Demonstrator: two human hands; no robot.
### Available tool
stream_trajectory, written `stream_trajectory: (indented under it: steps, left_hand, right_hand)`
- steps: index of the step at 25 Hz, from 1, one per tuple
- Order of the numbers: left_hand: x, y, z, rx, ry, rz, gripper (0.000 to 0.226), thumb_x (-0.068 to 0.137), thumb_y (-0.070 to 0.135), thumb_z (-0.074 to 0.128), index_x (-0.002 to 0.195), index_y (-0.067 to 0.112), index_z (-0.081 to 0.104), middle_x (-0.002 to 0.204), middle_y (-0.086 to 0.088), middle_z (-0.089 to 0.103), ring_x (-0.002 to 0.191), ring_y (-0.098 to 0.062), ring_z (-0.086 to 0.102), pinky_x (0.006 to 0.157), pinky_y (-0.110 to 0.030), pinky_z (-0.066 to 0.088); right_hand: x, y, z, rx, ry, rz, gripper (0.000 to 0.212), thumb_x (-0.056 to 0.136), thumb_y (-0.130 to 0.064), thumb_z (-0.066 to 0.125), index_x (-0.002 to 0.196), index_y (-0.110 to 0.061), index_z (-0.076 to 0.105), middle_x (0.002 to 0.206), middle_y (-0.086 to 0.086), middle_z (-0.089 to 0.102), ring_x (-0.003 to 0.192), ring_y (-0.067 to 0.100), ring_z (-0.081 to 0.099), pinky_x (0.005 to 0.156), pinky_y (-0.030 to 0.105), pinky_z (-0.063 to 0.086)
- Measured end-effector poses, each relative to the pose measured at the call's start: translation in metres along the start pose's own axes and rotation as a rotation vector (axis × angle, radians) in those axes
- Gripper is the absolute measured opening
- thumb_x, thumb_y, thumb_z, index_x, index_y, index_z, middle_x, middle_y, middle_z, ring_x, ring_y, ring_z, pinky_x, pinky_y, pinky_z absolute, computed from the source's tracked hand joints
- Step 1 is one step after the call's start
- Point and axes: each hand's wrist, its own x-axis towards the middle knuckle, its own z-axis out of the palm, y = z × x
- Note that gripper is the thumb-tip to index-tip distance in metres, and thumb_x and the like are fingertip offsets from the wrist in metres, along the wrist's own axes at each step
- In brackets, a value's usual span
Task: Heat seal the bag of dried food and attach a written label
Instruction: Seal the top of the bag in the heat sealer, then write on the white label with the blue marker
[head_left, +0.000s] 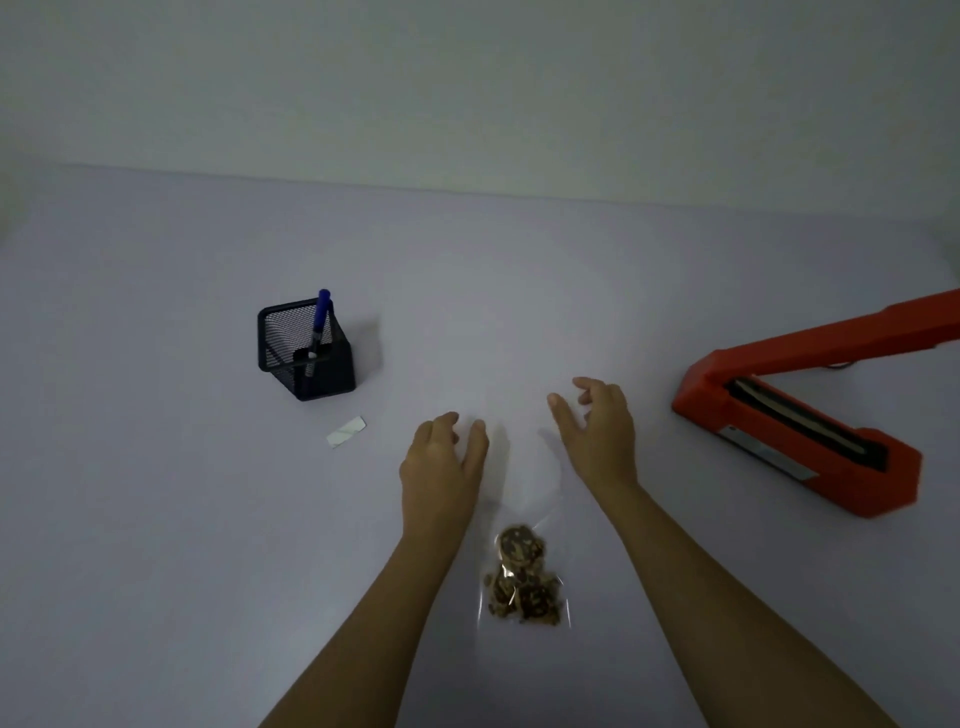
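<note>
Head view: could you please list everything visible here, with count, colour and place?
bag of dried food: one, clear with brown contents, between the forearms
heat sealer: one, red, right side, arm raised
pen holder: one, black mesh, left
pen: one, blue, in the pen holder
label: one, white, beside the pen holder
table: one, pale grey, underneath
left hand: one, open, left of the bag's far end
right hand: one, open, right of it

1. Table (156, 519): broad bare stretch between mesh pen holder (306, 358) on the left and heat sealer (795, 431) on the right.
2. Heat sealer: arm raised, slot open toward the centre.
3. Label (346, 431): lies flat, just nearer than the holder, reachable from every side.
4. Bag (524, 577): near centre, between the forearms. Left hand (441, 467) and right hand (597, 431) flank its far end.
</note>
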Motion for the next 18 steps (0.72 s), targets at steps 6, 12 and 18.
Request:
stream_trajectory:
  steps: [6, 12, 18]
  left_hand:
    - [0.052, -0.033, -0.098, -0.159, 0.415, 0.021, 0.019, 0.092, 0.011, 0.053, 0.105, 0.001, 0.062, 0.097, -0.014, 0.065, 0.077, -0.018, 0.058, 0.067, -0.019, 0.048]
    - [0.136, -0.081, -0.114, -0.077, 0.061, -0.238, 0.046, 0.100, 0.026, 0.034, 0.136, -0.002, 0.034, 0.137, -0.022, 0.045, 0.125, -0.035, 0.043, 0.099, -0.038, 0.038]
    - [0.145, -0.098, -0.106, -0.239, -0.037, -0.339, 0.038, 0.100, 0.027, 0.026, 0.123, 0.000, 0.042, 0.099, -0.020, 0.062, 0.085, -0.035, 0.057, 0.067, -0.036, 0.043]
  right_hand:
    - [0.022, -0.100, 0.040, 0.103, -0.052, -0.257, 0.013, 0.090, -0.015, 0.056, 0.096, -0.009, 0.066, 0.092, 0.009, 0.063, 0.073, 0.010, 0.054, 0.067, 0.014, 0.045]
    - [0.042, -0.183, 0.116, 0.163, -0.286, -0.241, 0.032, 0.093, -0.027, 0.051, 0.119, -0.010, 0.058, 0.119, 0.010, 0.061, 0.099, 0.014, 0.059, 0.085, 0.022, 0.044]
    - [0.047, -0.202, 0.161, 0.191, -0.329, -0.191, 0.024, 0.086, -0.027, 0.064, 0.102, -0.010, 0.066, 0.106, 0.005, 0.068, 0.104, 0.018, 0.061, 0.089, 0.028, 0.047]
